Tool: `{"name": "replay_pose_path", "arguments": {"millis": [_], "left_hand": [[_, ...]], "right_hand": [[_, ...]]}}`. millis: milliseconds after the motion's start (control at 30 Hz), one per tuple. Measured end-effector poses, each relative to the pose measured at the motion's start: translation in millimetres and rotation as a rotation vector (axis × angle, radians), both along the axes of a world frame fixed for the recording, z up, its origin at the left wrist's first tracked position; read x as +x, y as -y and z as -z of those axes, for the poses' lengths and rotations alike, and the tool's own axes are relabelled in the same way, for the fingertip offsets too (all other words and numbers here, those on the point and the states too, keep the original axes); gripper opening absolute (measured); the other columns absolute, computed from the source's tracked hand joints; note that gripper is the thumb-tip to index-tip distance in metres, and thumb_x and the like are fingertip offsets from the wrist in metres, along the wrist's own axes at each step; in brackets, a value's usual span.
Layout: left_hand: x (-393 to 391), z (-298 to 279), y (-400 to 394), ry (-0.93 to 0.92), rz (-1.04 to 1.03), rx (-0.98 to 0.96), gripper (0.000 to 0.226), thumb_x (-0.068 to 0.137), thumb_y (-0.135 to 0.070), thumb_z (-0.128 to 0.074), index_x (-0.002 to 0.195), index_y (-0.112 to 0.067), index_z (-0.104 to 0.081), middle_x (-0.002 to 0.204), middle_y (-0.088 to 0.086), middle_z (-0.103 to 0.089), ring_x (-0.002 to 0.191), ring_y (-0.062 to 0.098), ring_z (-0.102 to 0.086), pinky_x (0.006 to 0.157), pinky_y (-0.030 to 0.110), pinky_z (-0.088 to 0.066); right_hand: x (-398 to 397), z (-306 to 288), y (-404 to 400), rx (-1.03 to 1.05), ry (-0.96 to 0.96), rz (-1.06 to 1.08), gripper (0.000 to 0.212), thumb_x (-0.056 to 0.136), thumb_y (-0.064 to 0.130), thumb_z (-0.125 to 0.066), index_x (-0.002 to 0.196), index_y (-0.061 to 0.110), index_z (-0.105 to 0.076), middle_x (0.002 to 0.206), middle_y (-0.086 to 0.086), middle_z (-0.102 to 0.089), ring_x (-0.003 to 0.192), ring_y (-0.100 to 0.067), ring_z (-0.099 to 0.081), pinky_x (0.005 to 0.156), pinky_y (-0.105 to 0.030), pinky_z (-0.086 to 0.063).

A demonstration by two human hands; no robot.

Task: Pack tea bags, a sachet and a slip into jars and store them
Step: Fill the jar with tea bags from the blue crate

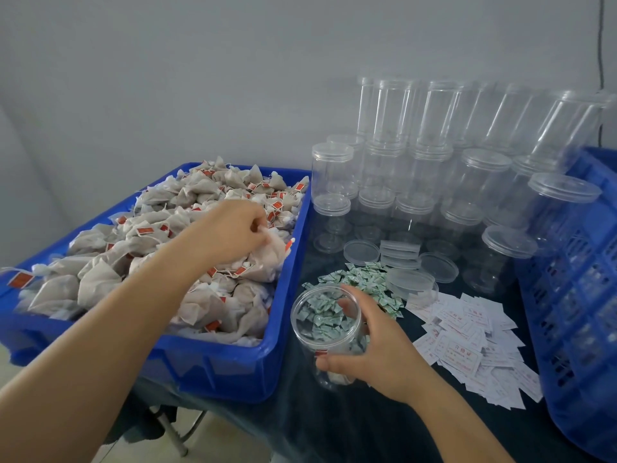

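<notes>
A blue bin (233,365) on the left is heaped with grey-white tea bags (133,259) that carry red tags. My left hand (230,228) reaches over the bin's right side and pinches a tea bag (270,247) in the pile. My right hand (370,349) grips an open clear jar (320,329) that stands tilted beside the bin, with a tea bag or two at its bottom. Green-white sachets (364,279) lie in a pile behind the jar and show through its wall. White slips (467,342) with red print are spread to the right.
Several lidded empty clear jars (434,182) stand stacked at the back right. Loose clear lids (362,252) lie in front of them. A blue slatted crate (581,295) stands at the right edge. The table has a dark cloth (334,426).
</notes>
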State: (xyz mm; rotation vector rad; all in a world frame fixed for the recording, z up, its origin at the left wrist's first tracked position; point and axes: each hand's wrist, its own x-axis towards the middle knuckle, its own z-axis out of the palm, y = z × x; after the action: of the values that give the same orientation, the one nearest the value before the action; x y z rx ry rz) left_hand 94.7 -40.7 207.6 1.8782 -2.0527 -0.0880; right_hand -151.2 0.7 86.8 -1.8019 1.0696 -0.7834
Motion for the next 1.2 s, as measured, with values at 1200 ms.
{"name": "replay_pose_path", "arguments": {"millis": [1200], "left_hand": [[-55, 9, -60, -0.135, 0.359, -0.016, 0.004, 0.086, -0.022, -0.066, 0.084, -0.022, -0.064, 0.080, -0.011, -0.066, 0.078, 0.003, -0.062, 0.075, 0.019, -0.051]], "right_hand": [[16, -15, -11, -0.141, 0.090, -0.030, 0.106, 0.052, 0.056, -0.086, 0.144, 0.040, -0.036, 0.128, 0.032, -0.053, 0.121, 0.005, -0.053, 0.094, -0.015, -0.049]]}}
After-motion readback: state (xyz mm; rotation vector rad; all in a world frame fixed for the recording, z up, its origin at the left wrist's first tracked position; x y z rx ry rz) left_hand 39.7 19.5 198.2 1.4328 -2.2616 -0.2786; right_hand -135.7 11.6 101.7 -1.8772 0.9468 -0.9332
